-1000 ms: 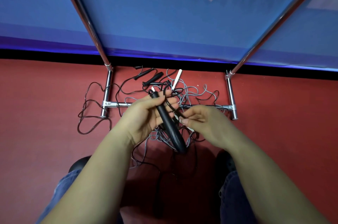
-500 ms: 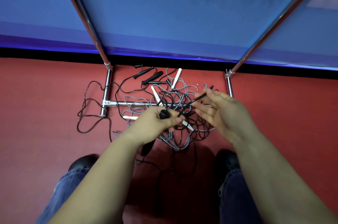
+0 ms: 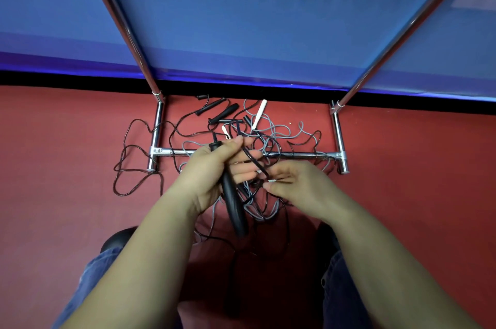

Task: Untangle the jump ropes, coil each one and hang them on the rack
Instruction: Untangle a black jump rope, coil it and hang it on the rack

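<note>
We've got our left hand (image 3: 212, 170) wrapped around a smooth, tapered black plastic jump-rope handle (image 3: 233, 202), lifted out of the mess so its thin glossy black cord (image 3: 253, 165) can be traced. Our right hand (image 3: 295, 185) pinches that cord just beside it — probably feeding a loop free. The rest, grey and black cords (image 3: 271, 138), sits knotted across the chrome rack's floor bar (image 3: 303, 154) on red carpet (image 3: 67, 167).

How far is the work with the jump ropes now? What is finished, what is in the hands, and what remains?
Finished: nothing visible; no coil hangs on the rack, whose poles show bare. In hand: the left hand grips a black handle, and the right hand pinches a black cord coming from it. Left: the tangle of black and grey ropes on the red floor still needs separating, coiling and hanging.
</note>
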`<state>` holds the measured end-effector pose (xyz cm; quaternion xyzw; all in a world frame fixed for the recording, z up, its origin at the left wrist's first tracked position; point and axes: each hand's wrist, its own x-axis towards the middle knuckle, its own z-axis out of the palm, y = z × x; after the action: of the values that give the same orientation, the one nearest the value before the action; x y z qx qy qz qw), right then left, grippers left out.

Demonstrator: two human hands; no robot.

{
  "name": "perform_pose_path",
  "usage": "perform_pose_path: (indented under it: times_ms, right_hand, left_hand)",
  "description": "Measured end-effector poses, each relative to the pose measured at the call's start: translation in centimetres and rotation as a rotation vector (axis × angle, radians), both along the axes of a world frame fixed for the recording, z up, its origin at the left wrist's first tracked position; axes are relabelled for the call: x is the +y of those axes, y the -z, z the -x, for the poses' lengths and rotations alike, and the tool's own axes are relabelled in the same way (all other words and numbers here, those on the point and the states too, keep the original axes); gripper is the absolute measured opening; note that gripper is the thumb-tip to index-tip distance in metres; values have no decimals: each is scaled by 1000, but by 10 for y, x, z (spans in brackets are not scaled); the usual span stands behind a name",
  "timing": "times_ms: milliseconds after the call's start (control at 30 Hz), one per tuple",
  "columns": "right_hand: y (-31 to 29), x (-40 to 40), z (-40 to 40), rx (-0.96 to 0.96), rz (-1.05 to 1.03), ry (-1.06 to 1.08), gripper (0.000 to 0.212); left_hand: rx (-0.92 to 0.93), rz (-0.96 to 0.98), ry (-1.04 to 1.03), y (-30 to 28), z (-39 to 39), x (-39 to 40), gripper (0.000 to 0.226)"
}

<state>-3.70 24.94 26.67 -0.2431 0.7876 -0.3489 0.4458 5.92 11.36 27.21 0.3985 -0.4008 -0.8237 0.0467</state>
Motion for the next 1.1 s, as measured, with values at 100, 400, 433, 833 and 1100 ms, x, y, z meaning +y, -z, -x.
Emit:
perform_pose_path:
  times_ms: [100, 400, 433, 833, 1100]
  right_hand:
    - [-1, 0, 3, 75, 35, 44, 6]
    - [-13, -7, 10, -49, 238, 383, 11]
    - [-14, -7, 10, -52, 238, 401, 12]
    - [-25, -8, 17, -154, 339, 635, 21]
    - [-17, -7, 16, 10, 262, 562, 24]
  left_hand:
    - [35, -36, -32, 1, 1, -1, 20]
    - [-31, 505, 452, 12, -6, 9, 26]
    - [-29, 526, 452, 11, -5, 10, 25]
    - [-269, 609, 157, 23, -4, 3, 29]
    - [-345, 717, 101, 20, -4, 4, 25]
